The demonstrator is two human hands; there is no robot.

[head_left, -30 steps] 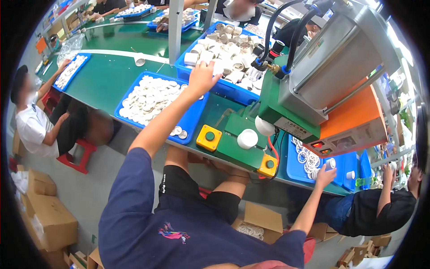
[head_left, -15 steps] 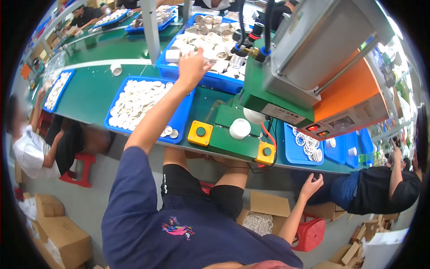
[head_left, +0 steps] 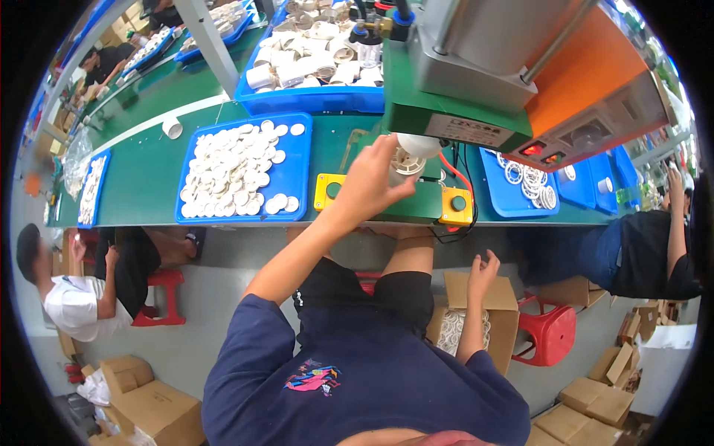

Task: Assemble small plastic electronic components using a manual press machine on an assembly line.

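Observation:
My left hand [head_left: 366, 184] is at the green press [head_left: 446, 104], thumb and fingers curled round the side of a round white plastic part [head_left: 406, 165]. A ribbed inside shows in the part's top. It sits low over the press base, under the white rounded press head [head_left: 420, 146]; my hand hides its near left side. My right hand [head_left: 483, 273] hangs off the table edge above an open carton [head_left: 500, 297], fingers loosely apart, with nothing in it. Yellow button boxes [head_left: 456, 206] flank the press base.
Left of the press is a blue tray [head_left: 299, 149] with white discs. Behind it stands a blue bin [head_left: 312, 99] of white cup-like parts. A blue tray [head_left: 506, 202] with white rings lies right. One white cup [head_left: 172, 128] lies on the green table. A co-worker [head_left: 85, 305] sits left.
My left hand has come from the bin down to the press and now grips the round white part. My right hand has shifted slightly left in view. The whole view has shifted too.

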